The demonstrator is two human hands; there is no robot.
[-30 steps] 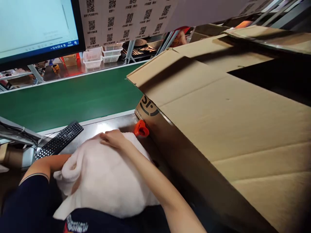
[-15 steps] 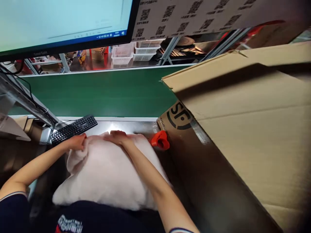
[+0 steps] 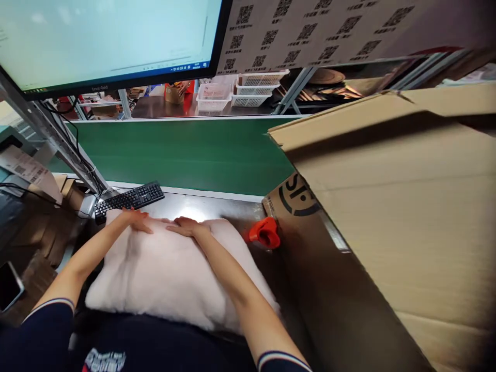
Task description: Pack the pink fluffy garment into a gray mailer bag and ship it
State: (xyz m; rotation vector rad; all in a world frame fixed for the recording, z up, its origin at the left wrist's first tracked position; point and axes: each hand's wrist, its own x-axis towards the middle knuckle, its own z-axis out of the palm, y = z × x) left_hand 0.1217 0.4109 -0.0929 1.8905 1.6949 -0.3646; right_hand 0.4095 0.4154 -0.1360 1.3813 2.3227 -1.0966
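In the head view, my left hand [image 3: 136,219] has let go of the bunched corner it was clutching half a second ago; its fingers are now spread and loose, lying on the far left edge of the pale pink fleece [image 3: 174,274]. The rolled lump at that end has opened out, so the left side lies flatter, with only a soft crease running down it, and I judge the piece is better squared in front of me. My right hand [image 3: 186,226] stays on the middle of the far edge, fingers bent over it; I cannot tell whether they pinch the fabric or merely rest. The fleece lies on the metal tabletop [image 3: 232,209], right against my body, between my forearms. Its far left corner reaches the black keyboard [image 3: 129,200]; off its right side a red plastic piece [image 3: 258,230] stands beside the big cardboard box [image 3: 387,206].
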